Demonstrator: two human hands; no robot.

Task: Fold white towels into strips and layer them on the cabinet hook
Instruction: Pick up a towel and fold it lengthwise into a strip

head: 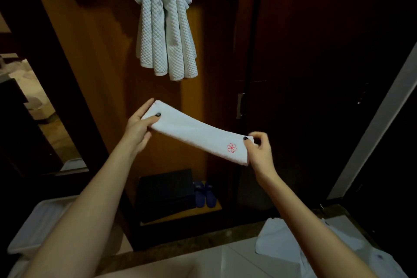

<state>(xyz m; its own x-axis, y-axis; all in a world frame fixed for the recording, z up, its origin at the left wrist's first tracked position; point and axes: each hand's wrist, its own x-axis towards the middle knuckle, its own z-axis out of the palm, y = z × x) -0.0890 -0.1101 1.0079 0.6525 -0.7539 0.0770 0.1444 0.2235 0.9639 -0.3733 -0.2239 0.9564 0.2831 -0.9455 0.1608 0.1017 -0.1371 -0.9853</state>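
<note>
left hand (137, 127) pinches folded towel strip (198, 134) mid-frame | right hand (259, 150) pinches other end | layered towels (165, 18) hang top centre

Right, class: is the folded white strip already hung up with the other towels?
No, the white strip is held between the left hand and right hand, below and apart from the hanging towels.
</note>
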